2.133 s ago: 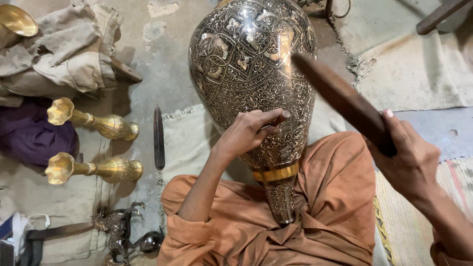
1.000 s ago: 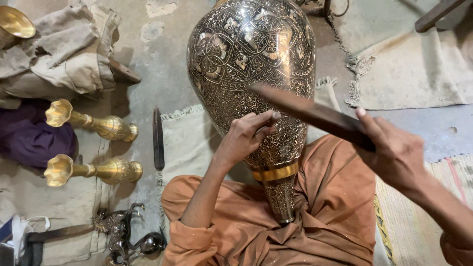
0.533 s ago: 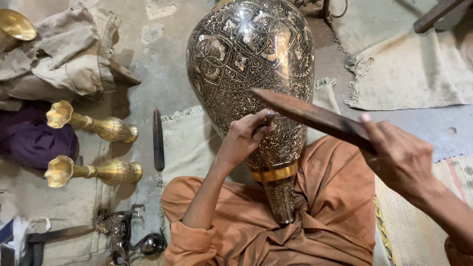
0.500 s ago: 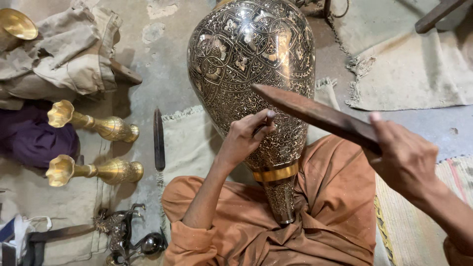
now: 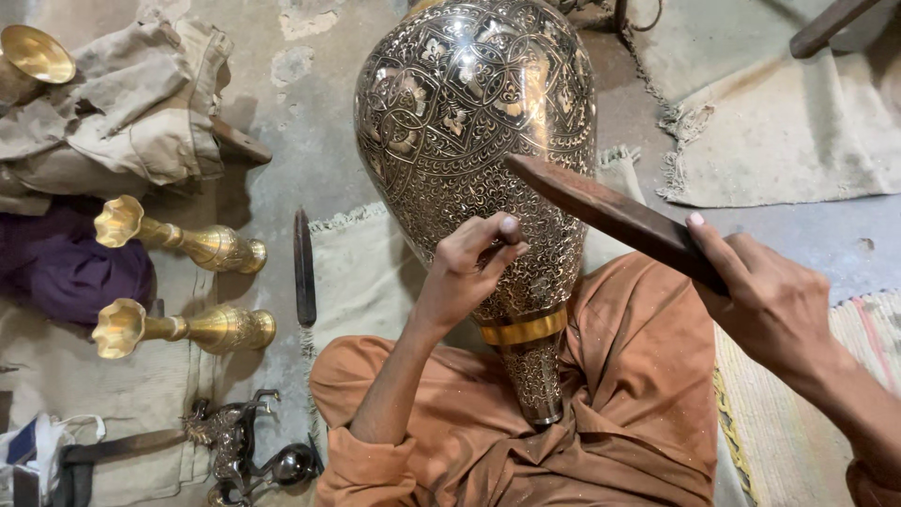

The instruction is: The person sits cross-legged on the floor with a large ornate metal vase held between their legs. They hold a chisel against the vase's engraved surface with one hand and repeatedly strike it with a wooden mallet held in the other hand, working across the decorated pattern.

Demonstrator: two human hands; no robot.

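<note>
A large engraved brass vase (image 5: 469, 122) lies tilted across my lap, its narrow neck toward me and a plain gold band near the neck. My left hand (image 5: 469, 268) pinches a small chisel against the vase's lower body, fingers closed around it. My right hand (image 5: 765, 300) grips a long dark wooden mallet stick (image 5: 610, 216), whose far end hovers just above and right of the chisel head. Orange cloth (image 5: 638, 394) covers my legs under the vase.
Two small brass vases (image 5: 197, 246) (image 5: 202, 329) lie on their sides at left beside purple cloth (image 5: 70, 272). A dark flat tool (image 5: 303, 268) rests on the floor. A beige rag pile (image 5: 122, 113), a brass bowl (image 5: 38, 56) and a small metal figurine (image 5: 230, 441) are also at left.
The wooden stick swung down from a raised position toward the chisel, then lifted slightly. My left hand and the vase stayed almost in place.
</note>
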